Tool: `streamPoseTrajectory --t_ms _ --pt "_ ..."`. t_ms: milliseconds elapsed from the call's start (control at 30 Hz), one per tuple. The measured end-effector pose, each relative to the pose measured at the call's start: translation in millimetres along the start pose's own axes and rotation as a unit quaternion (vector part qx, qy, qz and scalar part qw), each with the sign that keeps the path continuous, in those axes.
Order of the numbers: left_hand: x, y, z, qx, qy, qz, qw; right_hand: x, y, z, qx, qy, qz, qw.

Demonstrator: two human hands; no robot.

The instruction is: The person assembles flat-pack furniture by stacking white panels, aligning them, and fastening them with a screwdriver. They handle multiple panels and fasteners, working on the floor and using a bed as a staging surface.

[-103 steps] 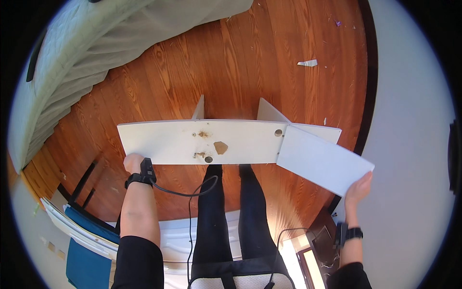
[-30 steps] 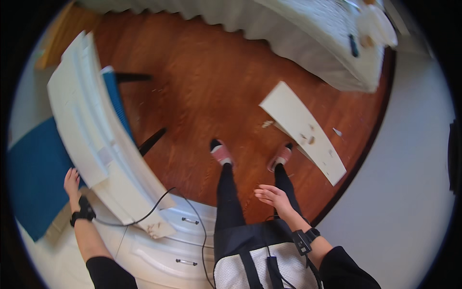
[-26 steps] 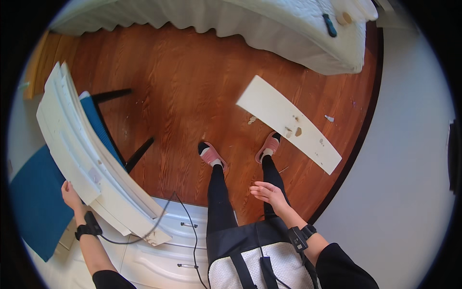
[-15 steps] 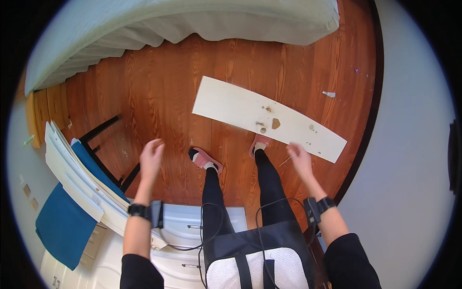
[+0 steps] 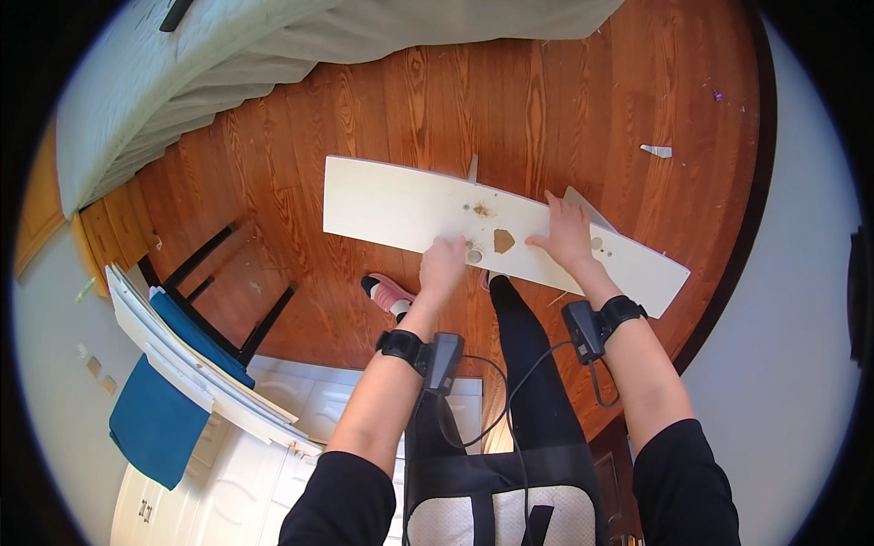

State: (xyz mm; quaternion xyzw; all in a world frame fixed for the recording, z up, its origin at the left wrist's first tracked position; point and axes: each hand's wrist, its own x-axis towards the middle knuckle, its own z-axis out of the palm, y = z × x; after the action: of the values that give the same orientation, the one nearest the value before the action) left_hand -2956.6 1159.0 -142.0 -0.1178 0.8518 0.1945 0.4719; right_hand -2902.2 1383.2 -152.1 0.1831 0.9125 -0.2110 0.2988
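A long white board (image 5: 391, 196) lies crosswise in front of me, with brown stains, a tan patch (image 5: 503, 240) and small round marks on its face. My left hand (image 5: 443, 265) is at its near edge, fingers closed there; the fingertips are partly hidden. My right hand (image 5: 568, 235) rests over the board right of the tan patch, its thumb and fingers spread. Past the far edge stick out a thin white piece (image 5: 473, 169) and a wider pale piece (image 5: 590, 210); whether they are fixed to the board I cannot tell.
Left stand leaning white panels (image 5: 191, 369), a blue chair back (image 5: 162, 423) and dark chair legs (image 5: 202, 264). A covered bed (image 5: 273, 55) spans the far side. A white scrap (image 5: 655, 151) lies on the wooden floor (image 5: 391, 109). My pink slipper (image 5: 391, 293) is near the board.
Both hands have reached forward to the board, the left also moving right. The board now sits at a slightly different angle, with pieces showing beyond its far edge. The view has shifted.
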Motion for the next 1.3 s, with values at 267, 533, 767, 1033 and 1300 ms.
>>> streamPoseTrajectory --t_ms 267,533,767,1033,1300 --pt "6 -12 30 0.025 0.023 0.052 0.998 4 -5 -11 -0.005 -0.075 0.03 0.997" --pt "-4 -11 21 0.004 0.038 0.035 0.999 4 -7 -5 0.02 -0.049 0.013 0.999" --pt "-10 9 15 0.012 0.037 -0.031 0.999 7 -8 -7 -0.01 -0.071 0.029 0.997" --pt "-15 8 24 0.034 0.129 -0.019 0.991 7 -8 -4 -0.009 -0.071 0.025 0.997" --pt "-4 8 18 -0.337 -0.041 -0.24 0.909 7 -7 -6 0.007 -0.071 0.03 0.997"
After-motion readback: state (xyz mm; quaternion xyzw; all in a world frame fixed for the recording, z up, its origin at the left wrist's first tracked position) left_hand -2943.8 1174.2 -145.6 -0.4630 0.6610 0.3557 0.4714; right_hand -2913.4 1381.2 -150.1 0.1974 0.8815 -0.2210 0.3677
